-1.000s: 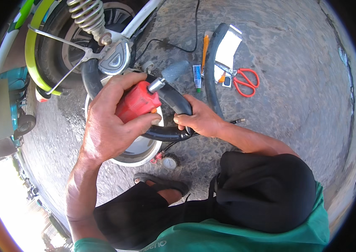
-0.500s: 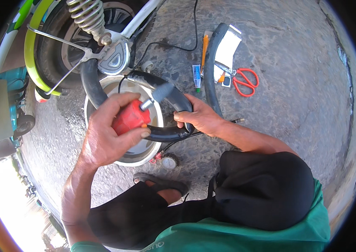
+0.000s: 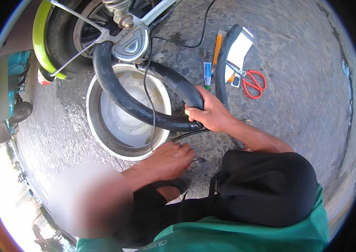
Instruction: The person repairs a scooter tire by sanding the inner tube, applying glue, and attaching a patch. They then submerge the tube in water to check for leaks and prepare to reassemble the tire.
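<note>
Black rubber dominates the centre: an inner tube (image 3: 133, 107) is looped above a pale-rimmed basin (image 3: 90, 98), and one stretch is led up beside a wheel hub (image 3: 131, 44). At its bend the inner tube is gripped by the right hand (image 3: 211, 110), presumably so that the loop is kept steady above the shallow liquid. The left hand (image 3: 171, 160) is held low, just beside the basin's lower rim, with fingers curled; whether anything is grasped cannot be told. Red-handled scissors (image 3: 244, 74), a blue squeeze tube (image 3: 207, 73) and an orange tool (image 3: 217, 48) are laid close to a curved rubber strip (image 3: 220, 86) (probably for easy reach). Everything is set out on rough grey ground (image 3: 295, 96), outdoors in strong daylight. At upper left a lime-green mudguard (image 3: 39, 40) is seen; beyond it, a turquoise vehicle (image 3: 17, 80) is shown.
</note>
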The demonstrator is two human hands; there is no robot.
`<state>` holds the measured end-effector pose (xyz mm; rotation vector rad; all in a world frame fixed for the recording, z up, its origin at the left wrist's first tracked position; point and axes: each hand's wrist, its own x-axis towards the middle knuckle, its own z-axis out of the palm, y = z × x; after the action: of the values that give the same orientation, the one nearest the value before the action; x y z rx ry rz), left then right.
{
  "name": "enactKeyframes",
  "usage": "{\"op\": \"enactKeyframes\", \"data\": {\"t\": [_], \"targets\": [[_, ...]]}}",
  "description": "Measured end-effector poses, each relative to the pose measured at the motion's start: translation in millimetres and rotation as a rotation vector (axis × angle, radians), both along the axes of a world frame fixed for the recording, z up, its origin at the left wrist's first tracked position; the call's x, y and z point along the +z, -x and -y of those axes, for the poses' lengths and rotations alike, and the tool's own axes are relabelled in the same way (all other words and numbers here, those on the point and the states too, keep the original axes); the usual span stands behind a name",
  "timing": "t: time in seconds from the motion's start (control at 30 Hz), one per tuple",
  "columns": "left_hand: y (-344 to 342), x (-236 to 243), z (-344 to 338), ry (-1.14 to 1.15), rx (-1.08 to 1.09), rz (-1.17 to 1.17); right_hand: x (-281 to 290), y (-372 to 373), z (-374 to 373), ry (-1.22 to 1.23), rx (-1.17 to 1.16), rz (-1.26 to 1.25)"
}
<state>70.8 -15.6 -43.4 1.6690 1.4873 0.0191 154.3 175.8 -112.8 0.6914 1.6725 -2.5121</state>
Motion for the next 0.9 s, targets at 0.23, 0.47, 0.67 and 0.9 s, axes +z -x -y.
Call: {"op": "enactKeyframes", "data": {"t": [0.23,0.47,0.67,0.9], "targets": [[-39,-90,2,-0.183,0.089,-0.081,-6,-4,1,-0.184,0.048,-0.029],[-40,-114,-6,-0.194,0.200,-0.064,-7,-2,1,-0.083,0.019,-0.002],[-41,-118,-1,-0.309,0.194,-0.102,-7,-1,-1,0.061,0.023,0.028],[-29,-77,-4,-0.084,0.149,0.021,-3,-1,-6,0.091,0.044,0.046]]}}
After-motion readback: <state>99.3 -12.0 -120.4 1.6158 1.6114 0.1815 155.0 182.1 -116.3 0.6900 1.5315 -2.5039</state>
